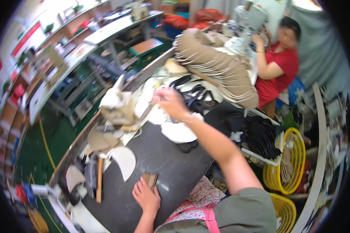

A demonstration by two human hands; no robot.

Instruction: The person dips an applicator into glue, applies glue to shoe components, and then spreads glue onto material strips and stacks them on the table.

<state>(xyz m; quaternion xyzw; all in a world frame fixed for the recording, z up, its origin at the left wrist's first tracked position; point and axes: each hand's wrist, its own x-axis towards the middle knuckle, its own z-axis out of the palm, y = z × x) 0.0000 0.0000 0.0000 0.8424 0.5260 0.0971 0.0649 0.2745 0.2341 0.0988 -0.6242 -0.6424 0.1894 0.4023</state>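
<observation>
On the dark worktop (165, 155), my left hand (147, 197) holds a small brown piece (150, 179), its fingers lying over the near edge. My right arm stretches across the table, and my right hand (170, 101) is above the far part, close to white material (146, 99) and black strap-like pieces (196, 93). Motion smears its fingers, so whether it grips anything cannot be made out. A pale crescent-shaped piece (124, 161) lies left of the brown piece. Beside it rests a wooden-handled tool (100, 179). A white bundle (179, 132) sits beneath my right forearm.
Stacked tan pieces (217, 66) cover the far right of the table. A white crate (262, 157) of black pieces and a yellow basket (287, 190) stand to my right. Beyond the table, a person in red (278, 70) sits at a machine (252, 23).
</observation>
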